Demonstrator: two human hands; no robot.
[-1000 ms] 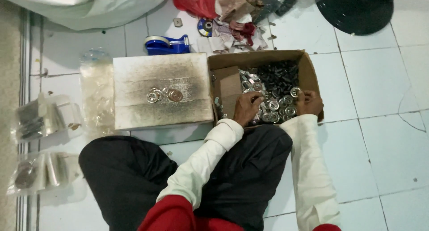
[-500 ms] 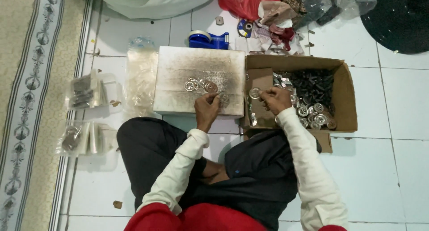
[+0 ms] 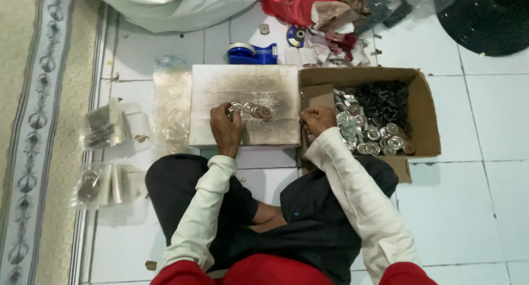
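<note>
Left hand (image 3: 225, 129) rests on the scuffed metal block (image 3: 245, 104), fingers pinching small round metal washers (image 3: 250, 110) laid there for sorting. Right hand (image 3: 317, 120) curled at the cardboard box (image 3: 421, 106) edge beside more washers; its fingers' grip unclear.

My left hand (image 3: 225, 129): fingertips hidden among small metal rings (image 3: 250, 110), hold unclear. My right hand (image 3: 317, 120): fingers curled, contents unseen. Black round object (image 3: 487, 15): cut off at top edge. Bagged items (image 3: 102, 126): too blurred to identify.
</note>
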